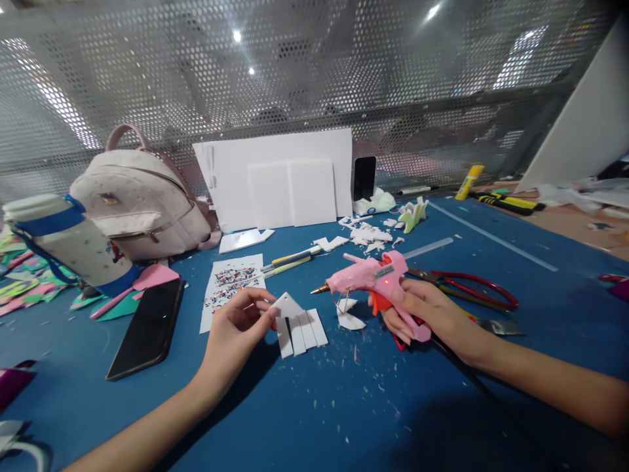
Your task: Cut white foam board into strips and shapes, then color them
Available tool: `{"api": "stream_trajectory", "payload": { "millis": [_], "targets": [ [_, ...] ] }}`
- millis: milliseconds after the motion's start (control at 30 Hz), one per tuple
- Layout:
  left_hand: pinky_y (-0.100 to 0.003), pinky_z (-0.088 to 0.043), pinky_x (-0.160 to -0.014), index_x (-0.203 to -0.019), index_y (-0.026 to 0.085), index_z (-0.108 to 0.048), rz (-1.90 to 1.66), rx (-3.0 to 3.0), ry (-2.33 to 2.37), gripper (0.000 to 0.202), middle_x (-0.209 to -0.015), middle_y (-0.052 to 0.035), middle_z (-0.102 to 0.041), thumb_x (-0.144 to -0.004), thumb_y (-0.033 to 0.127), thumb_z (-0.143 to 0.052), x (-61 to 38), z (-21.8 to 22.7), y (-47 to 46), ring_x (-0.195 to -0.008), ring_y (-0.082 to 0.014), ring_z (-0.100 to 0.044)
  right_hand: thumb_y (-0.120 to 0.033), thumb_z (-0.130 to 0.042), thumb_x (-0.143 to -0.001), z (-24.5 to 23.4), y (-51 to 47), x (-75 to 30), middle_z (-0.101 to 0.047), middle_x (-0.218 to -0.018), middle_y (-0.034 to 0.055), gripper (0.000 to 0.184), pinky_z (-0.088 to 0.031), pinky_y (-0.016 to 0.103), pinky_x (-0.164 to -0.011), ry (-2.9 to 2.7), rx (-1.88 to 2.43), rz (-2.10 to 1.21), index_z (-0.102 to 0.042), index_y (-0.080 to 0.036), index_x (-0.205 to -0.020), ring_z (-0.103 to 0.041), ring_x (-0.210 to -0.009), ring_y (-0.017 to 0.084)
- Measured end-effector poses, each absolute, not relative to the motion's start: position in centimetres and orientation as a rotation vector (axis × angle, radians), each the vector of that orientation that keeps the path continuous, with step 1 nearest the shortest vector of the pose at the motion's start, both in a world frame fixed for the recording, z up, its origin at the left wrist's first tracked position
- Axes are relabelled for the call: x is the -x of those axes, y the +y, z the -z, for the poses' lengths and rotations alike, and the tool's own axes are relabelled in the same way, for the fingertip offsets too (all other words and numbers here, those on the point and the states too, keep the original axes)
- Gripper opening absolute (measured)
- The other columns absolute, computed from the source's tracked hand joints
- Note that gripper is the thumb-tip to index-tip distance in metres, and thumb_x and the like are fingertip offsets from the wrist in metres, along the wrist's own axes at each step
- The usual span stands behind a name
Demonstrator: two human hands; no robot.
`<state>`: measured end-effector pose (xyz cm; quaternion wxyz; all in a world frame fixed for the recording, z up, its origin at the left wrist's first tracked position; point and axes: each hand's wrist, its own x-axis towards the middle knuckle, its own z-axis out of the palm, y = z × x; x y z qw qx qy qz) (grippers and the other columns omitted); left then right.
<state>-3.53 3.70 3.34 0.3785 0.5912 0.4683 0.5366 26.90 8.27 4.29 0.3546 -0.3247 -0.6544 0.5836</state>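
My left hand (pixel 246 318) pinches a small white foam piece (pixel 287 305) with a dark dot near its top. Just beneath that piece, several white strips (pixel 307 330) lie side by side on the blue table. My right hand (pixel 427 311) is wrapped round the handle of a pink glue gun (pixel 366 276), its fingers by the orange trigger. The metal nozzle points left, above and to the right of the strips, apart from the held piece. Below the gun's wire stand lie white scraps (pixel 350 320).
Red-handled scissors (pixel 474 288) lie beyond my right hand. On the left are a phone (pixel 146 330), a tumbler (pixel 69 239) and a backpack (pixel 140 203). A paper with colourful bits (pixel 209 314), pens (pixel 289 262) and foam scraps (pixel 368 235) lie ahead, before a white board (pixel 226 177).
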Motion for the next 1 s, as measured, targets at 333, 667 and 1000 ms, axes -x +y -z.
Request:
{"api": "stream_trajectory", "payload": {
  "millis": [333, 667, 1000],
  "targets": [
    [-0.019, -0.052, -0.065, -0.091, 0.018, -0.065, -1.368, -1.52, 1.167, 0.012, -0.08, 0.0006, -0.063, -0.088, 0.028, -0.071, 3.6, -3.2, 3.7, -0.068, -0.0089, -0.064, -0.057, -0.047, -0.098, -9.1, 11.1, -30.4, -0.054, -0.056, -0.0008, 0.052, -0.041, 0.029, -0.058, -1.793, 1.013, -0.98, -0.042, -0.021, -0.062, -0.053, -0.055, 0.01],
    [-0.02, -0.054, -0.067, -0.091, 0.019, -0.067, -1.377, -1.579, 1.15, 0.011, -0.081, -0.0005, -0.065, -0.088, 0.029, -0.071, 3.7, -3.0, 3.7, -0.07, -0.0103, -0.064, -0.038, -0.061, -0.09, -11.7, 18.1, -40.9, -0.056, -0.062, 0.0007, 0.035, -0.034, 0.032, -0.063, -1.763, 1.647, -0.335, -0.061, -0.011, -0.069, -0.046, -0.061, 0.008],
    [-0.019, -0.055, -0.067, -0.09, 0.02, -0.068, -1.382, -1.639, 1.193, 0.012, -0.082, -0.0013, -0.065, -0.088, 0.031, -0.07, 3.7, -3.0, 3.7, -0.073, -0.0107, -0.063, -0.048, -0.044, -0.098, -5.1, 17.5, -43.5, -0.063, -0.078, 0.0089, 0.045, -0.041, 0.025, -0.061, -1.81, 1.664, -0.491, -0.06, -0.012, -0.076, -0.05, -0.065, 0.009]
  ]
}}
